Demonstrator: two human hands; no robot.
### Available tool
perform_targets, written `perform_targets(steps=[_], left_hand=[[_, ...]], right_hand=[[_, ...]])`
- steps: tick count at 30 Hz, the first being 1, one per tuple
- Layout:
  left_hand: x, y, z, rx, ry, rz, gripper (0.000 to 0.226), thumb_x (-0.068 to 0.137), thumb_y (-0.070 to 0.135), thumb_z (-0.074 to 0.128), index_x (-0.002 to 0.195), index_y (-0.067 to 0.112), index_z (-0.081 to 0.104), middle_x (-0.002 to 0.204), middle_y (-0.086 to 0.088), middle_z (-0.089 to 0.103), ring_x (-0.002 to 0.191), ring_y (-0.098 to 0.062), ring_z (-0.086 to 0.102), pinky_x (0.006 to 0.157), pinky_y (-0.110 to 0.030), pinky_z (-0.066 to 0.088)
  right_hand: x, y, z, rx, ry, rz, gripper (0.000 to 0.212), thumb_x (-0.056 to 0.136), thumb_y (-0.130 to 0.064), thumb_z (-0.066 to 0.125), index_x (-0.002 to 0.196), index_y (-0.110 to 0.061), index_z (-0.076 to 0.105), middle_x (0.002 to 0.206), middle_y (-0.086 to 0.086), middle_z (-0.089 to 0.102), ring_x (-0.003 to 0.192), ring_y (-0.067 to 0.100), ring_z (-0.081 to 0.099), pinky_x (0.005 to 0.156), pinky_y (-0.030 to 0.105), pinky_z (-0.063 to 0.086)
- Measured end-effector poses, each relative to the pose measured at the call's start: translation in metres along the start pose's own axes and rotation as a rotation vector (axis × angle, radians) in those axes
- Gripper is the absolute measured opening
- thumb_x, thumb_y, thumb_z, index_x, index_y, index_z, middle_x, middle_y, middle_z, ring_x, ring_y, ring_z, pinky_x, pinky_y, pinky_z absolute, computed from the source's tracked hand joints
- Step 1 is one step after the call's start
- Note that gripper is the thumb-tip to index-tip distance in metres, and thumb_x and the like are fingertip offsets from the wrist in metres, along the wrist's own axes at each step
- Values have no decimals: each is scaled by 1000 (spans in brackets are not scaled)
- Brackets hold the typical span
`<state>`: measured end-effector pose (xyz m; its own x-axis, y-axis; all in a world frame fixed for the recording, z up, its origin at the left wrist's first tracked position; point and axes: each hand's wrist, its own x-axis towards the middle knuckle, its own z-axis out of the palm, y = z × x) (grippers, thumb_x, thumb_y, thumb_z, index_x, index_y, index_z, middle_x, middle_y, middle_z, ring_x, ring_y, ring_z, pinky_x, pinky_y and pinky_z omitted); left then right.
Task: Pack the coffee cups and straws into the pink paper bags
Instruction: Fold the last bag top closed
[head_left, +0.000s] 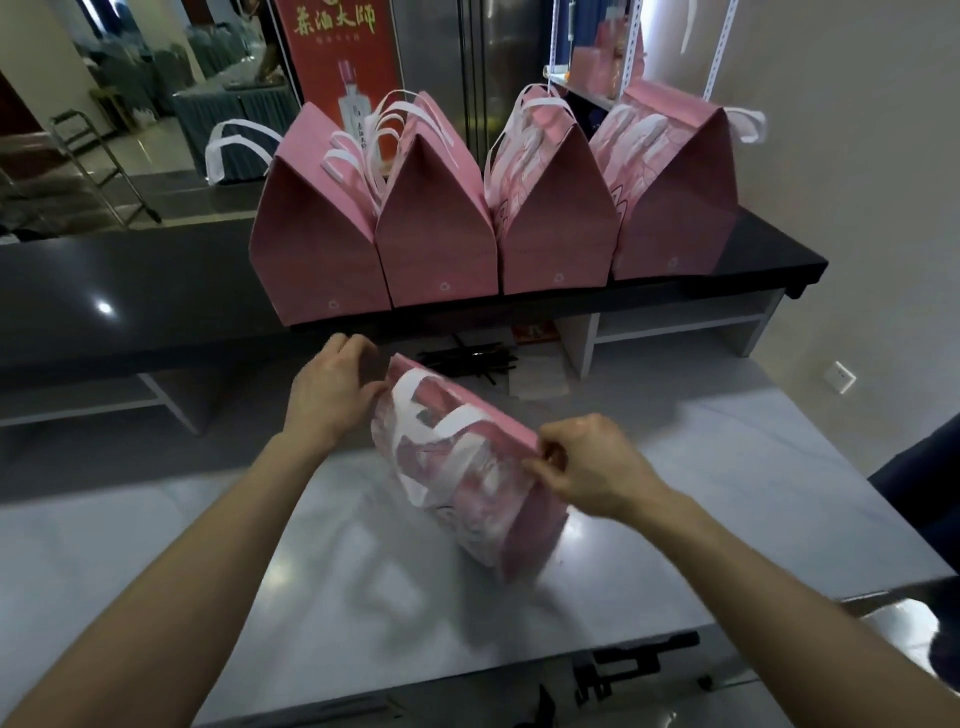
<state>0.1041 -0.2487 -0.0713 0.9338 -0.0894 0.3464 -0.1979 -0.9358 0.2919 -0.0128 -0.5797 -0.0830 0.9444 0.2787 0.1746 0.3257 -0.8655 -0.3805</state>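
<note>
Dim, soft, counter glare, warped edges

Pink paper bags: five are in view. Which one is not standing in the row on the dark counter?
The pink paper bag on the pale table, tilted, held at both ends by the left hand and right hand.
</note>
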Motion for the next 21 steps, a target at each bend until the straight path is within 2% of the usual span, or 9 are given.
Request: perform_targets(steps=[5,7,9,11,14,16,17,19,21], left_hand=[[-52,-12,9,-384,-66,-218,12,102,22,74,111,28,70,103,13,74,94,-2,69,93,-37,60],[-83,-12,12,-495,-44,-306,15,108,16,63,115,27,71,109,10,75,99,-8,71,97,-40,61],[-115,-7,15,-719,-77,-407,26,108,11,55,121,27,70,122,5,74,116,-20,71,101,-47,61],[-149,-7,20,-922,-198,-444,50,92,19,62,139,32,61,144,6,66,139,-22,60,108,-48,56],[-194,2,36,-910,-471,-389,120,71,40,90,170,40,22,175,15,28,155,-9,36,114,-45,52],[-208,19,47,-781,-566,-385,151,59,48,106,171,44,5,176,20,10,157,-9,25,118,-52,49],[-211,28,51,-743,-563,-370,156,54,48,109,169,47,3,175,19,11,157,-10,26,119,-52,49],[-210,38,57,-749,-471,-310,145,50,44,111,157,61,14,167,18,31,151,-6,43,115,-41,54],[-209,36,62,-794,-403,-308,137,54,37,110,154,66,20,155,24,47,139,-1,56,104,-32,60]], right_hand=[[-33,-26,19,245,-68,-94,54,77,-79,75,89,-27,72,87,-14,68,81,6,61,75,27,52],[-42,-13,24,279,-29,-46,70,68,-87,77,107,-30,67,104,-18,62,96,4,59,84,26,53],[-53,2,37,301,-48,45,97,60,-92,79,135,-34,56,129,-19,52,115,4,57,97,27,53],[-60,12,54,333,-147,115,129,53,-93,83,159,-43,30,154,-16,34,135,12,52,109,36,52],[-53,23,75,406,-270,145,158,43,-88,90,166,-55,-4,176,-12,5,158,25,32,118,48,45],[-45,24,83,459,-293,147,162,44,-80,95,165,-57,-10,177,-9,12,158,25,34,118,46,46],[-42,22,88,481,-296,130,159,48,-75,98,164,-59,-9,173,-11,25,152,22,42,114,42,49],[-43,16,97,490,-282,96,151,52,-74,97,162,-64,-5,162,-17,42,138,14,55,107,40,55],[-46,9,103,480,-242,106,150,52,-76,95,161,-66,-8,164,-11,38,136,12,53,109,45,54]])
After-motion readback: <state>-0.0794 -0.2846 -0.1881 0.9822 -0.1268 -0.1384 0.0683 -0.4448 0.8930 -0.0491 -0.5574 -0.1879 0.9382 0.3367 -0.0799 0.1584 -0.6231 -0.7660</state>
